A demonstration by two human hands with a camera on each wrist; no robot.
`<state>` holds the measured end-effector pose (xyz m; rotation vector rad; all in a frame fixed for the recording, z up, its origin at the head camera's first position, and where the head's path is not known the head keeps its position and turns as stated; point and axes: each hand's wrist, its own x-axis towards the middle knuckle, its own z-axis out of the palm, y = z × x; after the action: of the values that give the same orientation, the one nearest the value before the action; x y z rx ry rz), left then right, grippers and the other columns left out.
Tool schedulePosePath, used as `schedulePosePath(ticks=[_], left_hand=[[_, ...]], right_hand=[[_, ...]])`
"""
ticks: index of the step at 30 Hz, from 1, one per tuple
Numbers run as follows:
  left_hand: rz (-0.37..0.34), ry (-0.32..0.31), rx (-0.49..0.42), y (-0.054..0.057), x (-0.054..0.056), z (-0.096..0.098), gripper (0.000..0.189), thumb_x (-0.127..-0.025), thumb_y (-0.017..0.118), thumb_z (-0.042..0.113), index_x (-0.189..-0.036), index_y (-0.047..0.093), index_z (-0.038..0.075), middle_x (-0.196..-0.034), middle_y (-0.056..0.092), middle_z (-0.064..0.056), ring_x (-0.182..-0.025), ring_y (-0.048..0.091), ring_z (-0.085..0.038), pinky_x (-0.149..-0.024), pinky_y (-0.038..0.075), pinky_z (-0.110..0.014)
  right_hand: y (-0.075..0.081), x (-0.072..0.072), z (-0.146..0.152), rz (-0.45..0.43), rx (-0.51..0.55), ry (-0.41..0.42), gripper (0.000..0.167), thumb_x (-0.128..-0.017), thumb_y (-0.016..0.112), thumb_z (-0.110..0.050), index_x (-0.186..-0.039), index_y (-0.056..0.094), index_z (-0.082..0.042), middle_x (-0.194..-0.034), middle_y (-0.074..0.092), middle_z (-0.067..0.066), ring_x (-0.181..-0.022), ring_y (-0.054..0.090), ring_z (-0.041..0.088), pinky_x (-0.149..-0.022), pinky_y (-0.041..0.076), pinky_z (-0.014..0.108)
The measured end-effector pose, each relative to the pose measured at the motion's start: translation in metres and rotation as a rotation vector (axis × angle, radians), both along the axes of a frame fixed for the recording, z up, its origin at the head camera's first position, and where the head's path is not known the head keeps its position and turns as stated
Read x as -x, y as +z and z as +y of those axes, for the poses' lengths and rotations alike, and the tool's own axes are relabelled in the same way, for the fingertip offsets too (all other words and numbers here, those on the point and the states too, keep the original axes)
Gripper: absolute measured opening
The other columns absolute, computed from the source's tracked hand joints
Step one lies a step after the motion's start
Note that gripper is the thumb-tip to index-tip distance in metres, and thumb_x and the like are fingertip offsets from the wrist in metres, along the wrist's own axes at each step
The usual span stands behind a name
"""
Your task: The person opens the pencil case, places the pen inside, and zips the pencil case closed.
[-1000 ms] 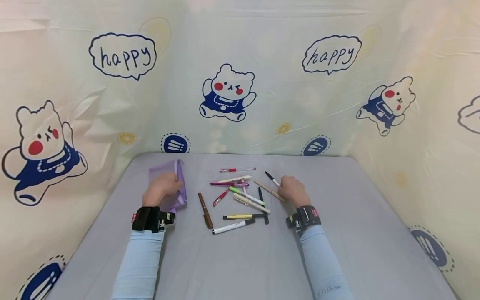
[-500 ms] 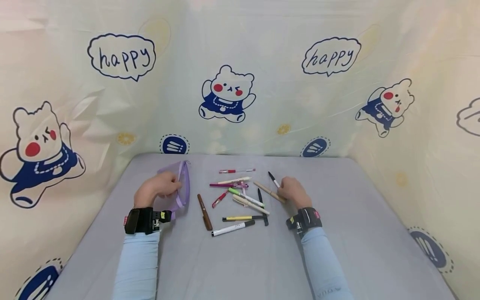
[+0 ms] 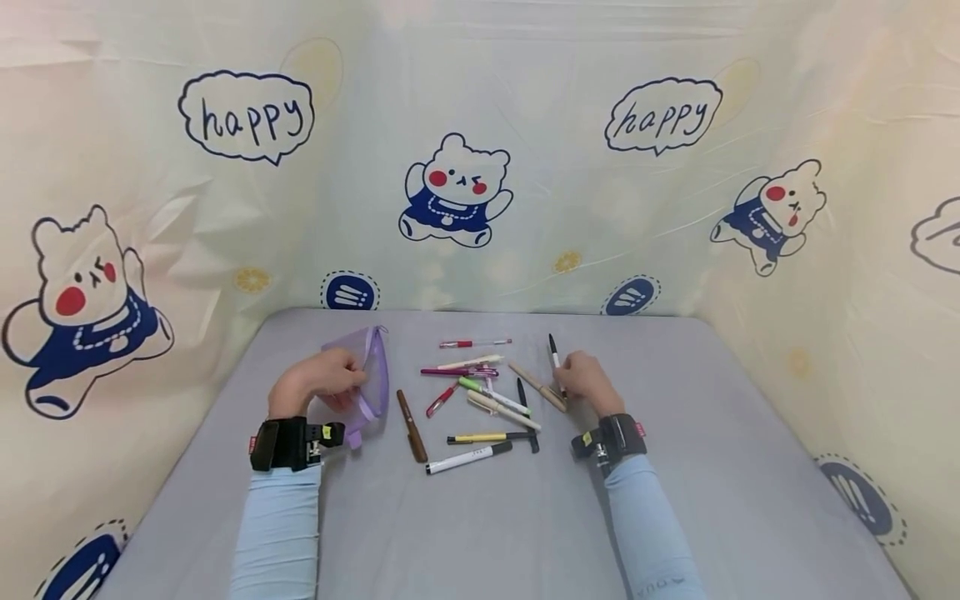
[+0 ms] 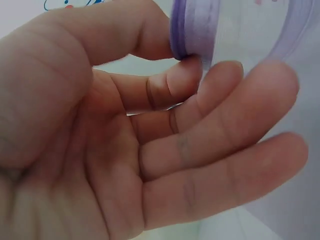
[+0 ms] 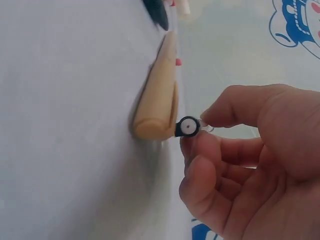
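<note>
My left hand [image 3: 324, 379] pinches the zipped rim of a purple mesh pouch [image 3: 382, 379] at the table's left. The left wrist view shows the pouch's purple edge [image 4: 195, 30] between thumb and fingertip, the other fingers loosely bent. To the right of the scattered pens, my right hand [image 3: 588, 382] pinches a white marker with a black cap [image 3: 553, 346], the cap pointing away from me. Its round white end [image 5: 188, 126] shows in the right wrist view, close beside a tan pen [image 5: 156, 110] lying on the table.
Several pens lie loose mid-table: a brown pen [image 3: 411, 427], a white marker [image 3: 465, 458], a yellow and black pen [image 3: 480, 437], a green-capped pen [image 3: 476, 387], a purple pen [image 3: 450, 372] and a red pen [image 3: 476, 342]. A printed curtain [image 3: 540, 208] surrounds the grey table [image 3: 480, 533].
The left hand has drawn the pouch to the right, and its rim stands wider open. The black-capped marker has swung more upright in the right hand's pinch; that hand has barely moved.
</note>
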<state>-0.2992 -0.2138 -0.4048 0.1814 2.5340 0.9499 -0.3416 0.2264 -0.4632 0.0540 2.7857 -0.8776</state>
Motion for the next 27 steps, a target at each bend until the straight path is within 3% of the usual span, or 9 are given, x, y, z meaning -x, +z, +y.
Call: schedulePosePath(ticks=[5,12,17,27], left_hand=[[-0.019,0.007,-0.022,-0.001,-0.002,0.002,0.016,-0.094,0.047,0.014,-0.088,0.052,0.000,-0.079,0.066,-0.013,-0.067,0.069,-0.022,-0.066,0.059,-0.037],[-0.011,-0.026,-0.023,-0.003,0.001,0.002,0.018,-0.094,0.046,0.013,-0.090,0.055,-0.002,-0.081,0.067,-0.014,-0.068,0.070,-0.023,-0.066,0.059,-0.037],[-0.012,-0.022,-0.025,-0.003,0.003,0.001,0.017,-0.095,0.047,0.016,-0.090,0.053,0.001,-0.083,0.068,-0.013,-0.071,0.069,-0.022,-0.068,0.058,-0.037],[0.017,-0.076,-0.037,-0.001,0.005,0.003,0.017,-0.095,0.046,0.015,-0.085,0.050,0.001,-0.087,0.066,-0.017,-0.074,0.069,-0.023,-0.068,0.059,-0.039]], right_hand=[[0.003,0.003,-0.003,-0.025,0.099,-0.018,0.020,-0.092,0.053,-0.021,-0.089,0.063,-0.003,-0.064,0.059,0.004,-0.057,0.057,0.017,-0.055,0.049,0.028],[0.009,0.009,-0.013,-0.010,0.326,-0.010,0.020,-0.090,0.052,-0.016,-0.094,0.062,0.002,-0.069,0.061,0.007,-0.055,0.061,0.016,-0.055,0.055,0.030],[0.010,0.009,-0.023,-0.069,0.467,0.005,0.023,-0.092,0.053,-0.017,-0.098,0.061,0.004,-0.065,0.061,0.006,-0.051,0.060,0.014,-0.053,0.055,0.030],[0.016,0.011,-0.058,-0.156,0.547,0.097,0.026,-0.094,0.055,-0.019,-0.106,0.061,0.003,-0.068,0.061,0.004,-0.051,0.058,0.012,-0.055,0.054,0.031]])
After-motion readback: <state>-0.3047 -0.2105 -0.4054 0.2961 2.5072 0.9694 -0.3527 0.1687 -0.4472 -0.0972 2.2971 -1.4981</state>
